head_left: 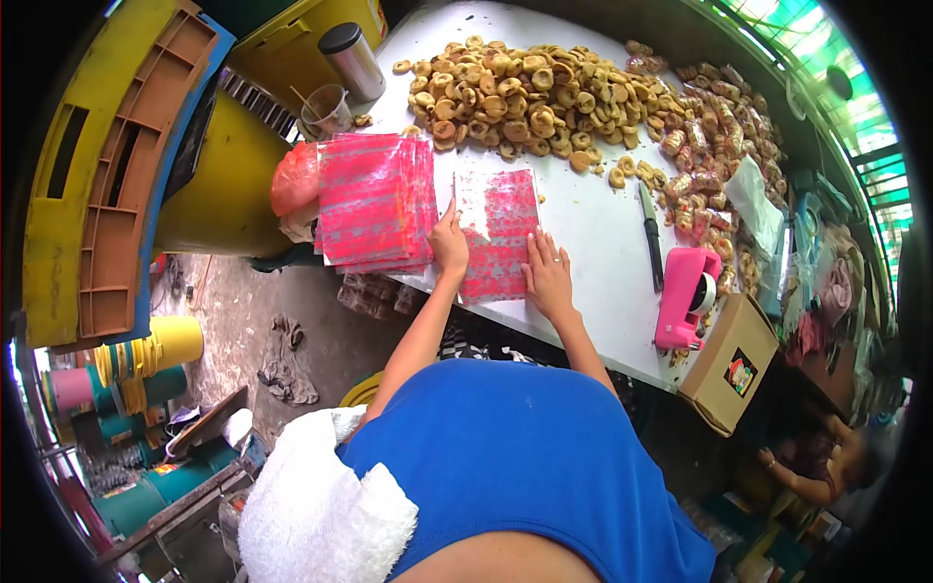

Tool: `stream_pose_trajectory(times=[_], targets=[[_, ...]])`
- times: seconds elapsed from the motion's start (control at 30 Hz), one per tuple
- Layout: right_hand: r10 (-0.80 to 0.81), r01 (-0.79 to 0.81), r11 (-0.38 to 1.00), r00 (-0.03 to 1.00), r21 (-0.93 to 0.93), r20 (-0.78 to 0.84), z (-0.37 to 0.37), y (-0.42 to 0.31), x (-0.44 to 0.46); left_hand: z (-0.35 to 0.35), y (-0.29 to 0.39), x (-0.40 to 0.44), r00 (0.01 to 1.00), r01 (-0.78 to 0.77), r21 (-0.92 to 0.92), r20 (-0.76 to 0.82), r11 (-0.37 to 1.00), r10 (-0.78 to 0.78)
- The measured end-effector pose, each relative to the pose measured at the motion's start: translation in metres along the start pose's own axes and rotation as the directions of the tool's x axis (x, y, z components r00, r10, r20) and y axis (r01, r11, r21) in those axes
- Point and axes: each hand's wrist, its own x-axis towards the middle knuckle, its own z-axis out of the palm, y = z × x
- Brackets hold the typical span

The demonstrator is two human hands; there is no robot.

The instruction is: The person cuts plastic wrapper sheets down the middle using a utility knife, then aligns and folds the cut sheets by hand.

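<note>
A red and clear printed plastic sheet (501, 233) lies flat on the white table (607, 291). My left hand (449, 243) pinches its left edge between thumb and fingers. On the sheet's right edge rests my right hand (550, 272), fingers extended, with a ring on one finger. A thick stack of similar red sheets (374, 199) sits just left of my left hand. Behind the sheet is a big heap of round brown baked pieces (525, 92). Packed bags of them (719, 126) are piled at the right.
Right of the sheet are a black-handled knife (652, 243), a pink tape dispenser (683, 301) and a cardboard box (731, 367). A tumbler (355, 63) and plastic cup (327, 109) stand at the back left. Another person (816, 466) is at the lower right.
</note>
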Motion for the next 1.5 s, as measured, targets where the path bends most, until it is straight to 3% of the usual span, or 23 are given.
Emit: stream_pose_trajectory(times=[0.23, 0.33, 0.53, 0.7, 0.87, 0.93, 0.97, 1.0, 1.03, 1.07, 1.13, 1.2, 1.27, 1.33, 1.4, 1.47, 1.5], targets=[[0.032, -0.029, 0.994, 0.999, -0.107, 0.024, 0.012, 0.001, -0.004, 0.003, -0.002, 0.0, 0.998, -0.056, 0.121, -0.003, 0.991, 0.057], [0.013, -0.015, 0.979, 1.0, -0.201, -0.011, 0.013, -0.001, -0.005, 0.004, -0.005, -0.003, 0.982, -0.177, 0.083, -0.056, 0.981, 0.182], [-0.031, 0.031, 0.997, 1.0, -0.07, -0.001, 0.011, -0.002, -0.009, 0.005, -0.003, -0.006, 0.984, -0.169, 0.047, -0.052, 0.985, 0.171], [-0.042, 0.044, 0.987, 0.999, -0.157, 0.016, 0.012, 0.001, -0.008, 0.008, -0.006, -0.005, 0.991, -0.13, 0.175, 0.002, 0.976, 0.132], [-0.013, 0.023, 0.987, 0.998, -0.156, 0.062, 0.01, 0.0, -0.007, 0.012, -0.002, -0.009, 0.981, -0.181, 0.33, -0.005, 0.926, 0.193], [-0.004, 0.013, 0.988, 0.998, -0.152, 0.06, 0.009, -0.001, -0.007, 0.01, 0.019, -0.017, 0.905, -0.254, 0.398, -0.223, 0.882, 0.361], [-0.003, 0.015, 0.986, 0.997, -0.164, 0.074, 0.009, -0.002, -0.006, 0.006, 0.026, -0.021, 0.927, -0.307, 0.398, -0.081, 0.864, 0.366], [-0.001, 0.017, 0.984, 0.996, -0.176, 0.09, 0.008, -0.002, -0.007, 0.012, 0.025, -0.021, 0.926, -0.315, 0.392, -0.073, 0.864, 0.371], [-0.015, 0.027, 0.985, 0.997, -0.171, 0.071, 0.008, -0.002, -0.007, 0.018, 0.022, -0.022, 0.863, -0.495, 0.186, 0.214, 0.849, 0.457], [-0.005, 0.017, 0.985, 0.998, -0.171, 0.069, 0.008, -0.001, -0.007, 0.023, 0.019, -0.023, 0.7, -0.59, -0.066, 0.455, 0.805, 0.551], [0.012, 0.03, 0.955, 0.99, -0.294, 0.141, 0.008, -0.001, -0.007, 0.04, 0.012, -0.035, 0.645, -0.62, -0.084, 0.511, 0.78, 0.568], [0.03, -0.001, 0.962, 0.995, -0.275, 0.1, 0.01, 0.001, -0.01, 0.05, 0.012, -0.039, 0.582, -0.655, -0.11, 0.558, 0.748, 0.592], [0.042, -0.025, 0.969, 0.997, -0.247, 0.067, 0.014, 0.001, -0.025, 0.049, 0.013, -0.044, 0.546, -0.756, 0.064, 0.611, 0.651, 0.573], [0.044, -0.049, 0.99, 0.998, -0.134, -0.045, 0.011, 0.01, -0.037, 0.053, 0.012, -0.044, 0.527, -0.799, 0.136, 0.627, 0.585, 0.574], [0.003, -0.005, 1.0, 0.996, 0.024, 0.089, -0.004, 0.041, -0.046, 0.054, 0.008, -0.048, 0.51, -0.831, 0.202, 0.651, 0.519, 0.562], [0.28, -0.282, 0.952, 0.959, 0.117, 0.036, -0.044, 0.073, -0.041, 0.055, 0.006, -0.045, 0.491, -0.829, 0.195, 0.701, 0.524, 0.517], [0.316, -0.319, 0.948, 0.93, 0.012, -0.189, -0.064, 0.087, -0.037, 0.054, 0.006, -0.043, 0.477, -0.823, 0.179, 0.734, 0.539, 0.483]])
